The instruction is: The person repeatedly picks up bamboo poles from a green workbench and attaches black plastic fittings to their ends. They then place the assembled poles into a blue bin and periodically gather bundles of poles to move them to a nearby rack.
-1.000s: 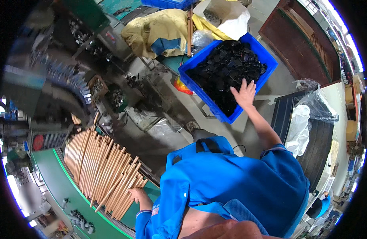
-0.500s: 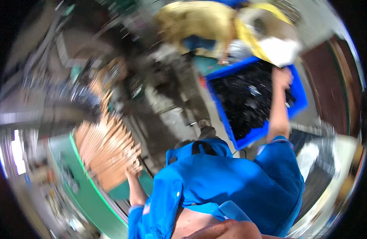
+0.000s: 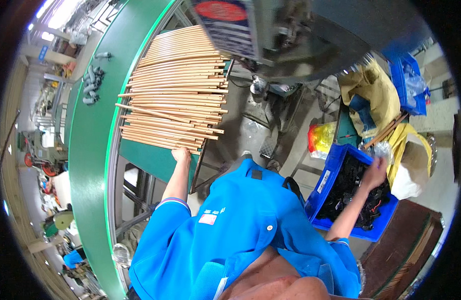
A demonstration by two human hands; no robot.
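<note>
Many thin, copper-coloured rods (image 3: 175, 85) lie side by side on a green-topped table (image 3: 148, 162) at my left. My left hand (image 3: 181, 154) is closed at the near edge of the row, its fingers on the end of the nearest rod. On the right, my right hand (image 3: 374, 174) reaches over a blue bin (image 3: 310, 215) of small black parts (image 3: 353, 192). It is smeared by motion, so its fingers and anything in them cannot be made out. Beyond it are a clear plastic bag (image 3: 383, 150) and a few brown rods (image 3: 385, 132).
A long green conveyor (image 3: 90, 150) runs along the left, with dark grey cylindrical parts (image 3: 92, 85) on it. A machine head (image 3: 310, 40) overhangs the far middle. Yellowish sacks (image 3: 373, 90) and a smaller blue bin (image 3: 410, 82) stand at the far right.
My view has swung to the right, and the machine head has come into it. My left hand stays at the rods; my right hand remains over the blue bin.
</note>
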